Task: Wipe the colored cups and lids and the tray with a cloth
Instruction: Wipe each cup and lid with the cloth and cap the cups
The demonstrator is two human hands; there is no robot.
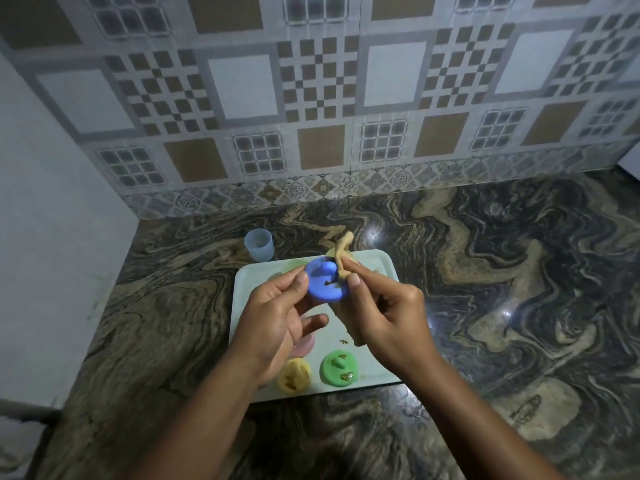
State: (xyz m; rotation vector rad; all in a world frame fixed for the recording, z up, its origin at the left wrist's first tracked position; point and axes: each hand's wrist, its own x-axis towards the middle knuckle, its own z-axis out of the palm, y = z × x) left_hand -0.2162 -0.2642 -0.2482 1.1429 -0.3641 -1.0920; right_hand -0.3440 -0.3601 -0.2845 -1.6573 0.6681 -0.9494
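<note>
L hand (277, 313) is gripping blue lid (325, 282) above tray (377, 261), thumb on rim; R hand (388, 317) is pinching cloth (343, 258) against lid. No legible writing.

Two bare forearms (214, 410), uncovered as far down as the view reaches, end in the left hand (277, 323) and the right hand (391, 323), each with slim fingers and a short, rounded, neatly trimmed thumbnail
</note>
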